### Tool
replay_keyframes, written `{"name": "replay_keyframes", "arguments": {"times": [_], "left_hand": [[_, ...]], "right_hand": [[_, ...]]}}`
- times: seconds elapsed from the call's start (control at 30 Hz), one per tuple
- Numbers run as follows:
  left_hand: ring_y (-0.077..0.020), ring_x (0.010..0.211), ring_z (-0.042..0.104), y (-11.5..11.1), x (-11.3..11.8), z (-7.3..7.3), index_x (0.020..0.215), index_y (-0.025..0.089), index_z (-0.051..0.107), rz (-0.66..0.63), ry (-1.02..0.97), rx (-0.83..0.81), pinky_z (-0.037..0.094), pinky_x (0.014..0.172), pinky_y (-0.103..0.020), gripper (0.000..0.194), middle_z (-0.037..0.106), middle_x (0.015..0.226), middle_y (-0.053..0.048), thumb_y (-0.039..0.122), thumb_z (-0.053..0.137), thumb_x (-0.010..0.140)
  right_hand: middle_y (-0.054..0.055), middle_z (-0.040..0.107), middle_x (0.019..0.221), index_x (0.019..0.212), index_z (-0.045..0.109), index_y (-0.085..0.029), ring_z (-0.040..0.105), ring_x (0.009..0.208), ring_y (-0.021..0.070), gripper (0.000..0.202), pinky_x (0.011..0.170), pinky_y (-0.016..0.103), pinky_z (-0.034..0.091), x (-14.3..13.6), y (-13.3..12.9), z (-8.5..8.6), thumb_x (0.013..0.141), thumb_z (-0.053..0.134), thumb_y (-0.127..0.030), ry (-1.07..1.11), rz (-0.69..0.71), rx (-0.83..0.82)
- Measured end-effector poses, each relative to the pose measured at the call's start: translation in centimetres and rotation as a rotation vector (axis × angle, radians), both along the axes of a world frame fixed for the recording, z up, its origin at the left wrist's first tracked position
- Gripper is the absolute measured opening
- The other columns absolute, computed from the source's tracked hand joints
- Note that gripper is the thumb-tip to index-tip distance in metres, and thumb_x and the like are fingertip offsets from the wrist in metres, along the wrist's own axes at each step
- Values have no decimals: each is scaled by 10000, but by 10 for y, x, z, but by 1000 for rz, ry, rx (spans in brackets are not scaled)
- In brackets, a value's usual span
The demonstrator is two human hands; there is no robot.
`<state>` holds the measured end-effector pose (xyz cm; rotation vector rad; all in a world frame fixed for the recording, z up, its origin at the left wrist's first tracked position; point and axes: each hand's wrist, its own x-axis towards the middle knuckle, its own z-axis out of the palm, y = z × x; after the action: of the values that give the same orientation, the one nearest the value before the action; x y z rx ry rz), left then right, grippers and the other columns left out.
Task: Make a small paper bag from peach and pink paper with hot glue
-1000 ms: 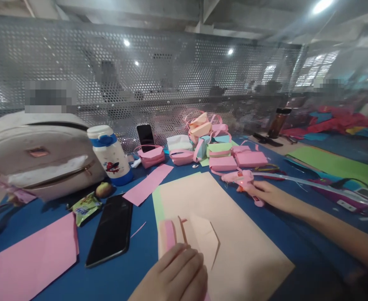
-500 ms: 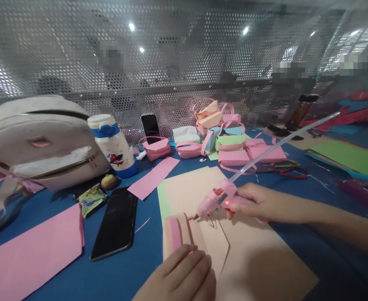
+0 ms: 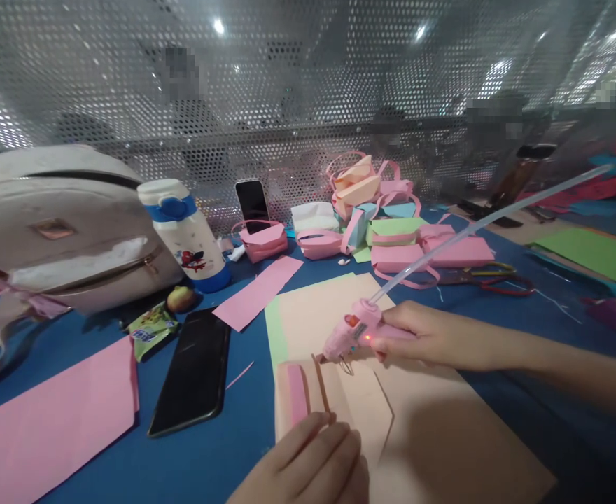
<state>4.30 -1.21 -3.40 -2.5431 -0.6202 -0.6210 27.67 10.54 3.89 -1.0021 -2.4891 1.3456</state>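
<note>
My right hand [image 3: 413,336] is wrapped round the handle of a pink glue gun [image 3: 351,330], whose red light is on. A long clear glue stick [image 3: 470,229] sticks out of its back. The gun's nozzle points down at the upper end of a raised edge on a folded peach paper piece [image 3: 365,402]. A pink strip [image 3: 297,395] lies on the left part of this piece. My left hand [image 3: 313,458] rests on the lower part with its fingers pressed together at the raised edge. Peach sheets [image 3: 428,399] lie underneath.
Left are a backpack [image 3: 66,238], a bottle [image 3: 192,241], a black phone [image 3: 192,371], a snack packet [image 3: 152,330] and pink paper [image 3: 61,420]. Several small paper bags [image 3: 397,259] stand at the back. Scissors [image 3: 497,280] and green paper [image 3: 596,255] lie to the right.
The glue gun in my right hand has moved slightly left, its nozzle now nearer the raised edge. My left hand stays on the paper. The view has shifted a little.
</note>
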Motion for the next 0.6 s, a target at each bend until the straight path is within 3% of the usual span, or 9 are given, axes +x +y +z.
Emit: {"name": "replay_keyframes", "arguments": {"times": [0.2, 0.6], "left_hand": [[-102, 941, 679, 2, 0, -2, 990, 179, 714, 7, -15, 8, 401, 1112, -279, 302, 753, 1002, 32, 81, 428, 987], [-98, 925, 683, 1, 2, -2, 980, 179, 713, 5, -24, 0, 413, 1100, -266, 301, 754, 992, 30, 80, 429, 991]], "right_hand": [[22, 618, 788, 836, 647, -135, 529, 697, 149, 392, 609, 234, 368, 1, 2, -2, 980, 454, -445, 8, 0, 81], [25, 605, 711, 888, 693, -128, 504, 606, 156, 518, 578, 255, 346, 1, 5, -4, 971, 410, -555, -5, -9, 114]]}}
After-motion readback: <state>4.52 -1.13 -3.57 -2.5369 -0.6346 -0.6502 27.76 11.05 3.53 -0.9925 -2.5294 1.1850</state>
